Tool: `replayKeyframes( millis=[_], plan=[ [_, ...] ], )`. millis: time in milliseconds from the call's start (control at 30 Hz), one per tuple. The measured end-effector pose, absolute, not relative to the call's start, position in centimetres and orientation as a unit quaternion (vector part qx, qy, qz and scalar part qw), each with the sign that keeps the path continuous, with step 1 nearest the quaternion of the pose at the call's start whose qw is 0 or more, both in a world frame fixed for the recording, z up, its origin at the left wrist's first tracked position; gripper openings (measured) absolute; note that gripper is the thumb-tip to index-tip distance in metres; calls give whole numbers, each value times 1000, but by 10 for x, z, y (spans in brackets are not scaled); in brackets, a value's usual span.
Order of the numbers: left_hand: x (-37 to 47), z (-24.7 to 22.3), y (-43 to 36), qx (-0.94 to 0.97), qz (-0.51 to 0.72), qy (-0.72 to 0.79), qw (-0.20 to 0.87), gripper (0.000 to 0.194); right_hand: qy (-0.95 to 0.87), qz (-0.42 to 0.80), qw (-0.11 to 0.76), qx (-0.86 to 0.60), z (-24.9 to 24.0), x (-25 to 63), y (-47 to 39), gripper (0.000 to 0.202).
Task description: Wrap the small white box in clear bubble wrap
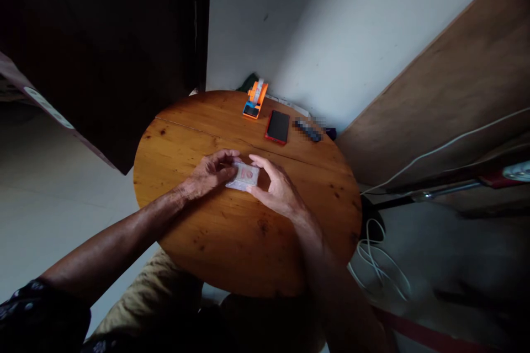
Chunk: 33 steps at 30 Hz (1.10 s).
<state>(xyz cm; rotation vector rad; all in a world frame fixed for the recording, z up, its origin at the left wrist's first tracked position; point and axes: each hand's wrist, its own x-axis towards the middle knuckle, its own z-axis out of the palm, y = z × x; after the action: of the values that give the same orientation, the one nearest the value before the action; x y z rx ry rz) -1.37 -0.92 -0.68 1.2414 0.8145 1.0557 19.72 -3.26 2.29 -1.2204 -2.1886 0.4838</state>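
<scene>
A small pale deck-like packet (245, 174) with a reddish mark on top lies over the middle of the round wooden table, between my hands. My left hand (213, 172) grips its left end, with the thumb on top and the fingers curled behind it. At the packet's right end, my right hand (276, 185) is curved in a C shape. Its thumb is near the lower right corner and its fingers are by the upper right one, with a gap at the palm. Whether those fingertips touch the packet is hard to tell.
Toward the wall on the wooden table (248, 248) are an orange tape dispenser (255, 100), a red-edged dark phone-like device (277, 126) and a blurred dark object (307, 129). White cables (379, 265) lie on the floor at the right.
</scene>
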Motion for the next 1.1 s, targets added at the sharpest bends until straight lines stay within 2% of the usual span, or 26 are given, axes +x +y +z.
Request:
replayKeyframes(
  millis=[133, 267, 400, 600, 900, 1100],
  plan=[
    [-14, -7, -8, 531, 469, 365, 604, 51, -836, 186, 246, -454, 27, 203, -33, 67],
    [-15, -12, -5, 543, 457, 380, 594, 53, -835, 194, 267, -441, 30, 207, -31, 62],
    [-14, -15, -4, 555, 456, 384, 580, 52, -841, 186, 286, -419, 30, 204, -31, 45],
    [-13, -11, -7, 551, 433, 371, 609, 53, -828, 172, 352, -401, 26, 195, -33, 9],
    [-10, -23, -5, 545, 454, 374, 598, 56, -796, 150, 415, -414, 21, 193, -30, 11],
    [-12, -12, -7, 547, 437, 377, 607, 56, -765, 159, 450, -433, 26, 198, -29, 11]
  ],
)
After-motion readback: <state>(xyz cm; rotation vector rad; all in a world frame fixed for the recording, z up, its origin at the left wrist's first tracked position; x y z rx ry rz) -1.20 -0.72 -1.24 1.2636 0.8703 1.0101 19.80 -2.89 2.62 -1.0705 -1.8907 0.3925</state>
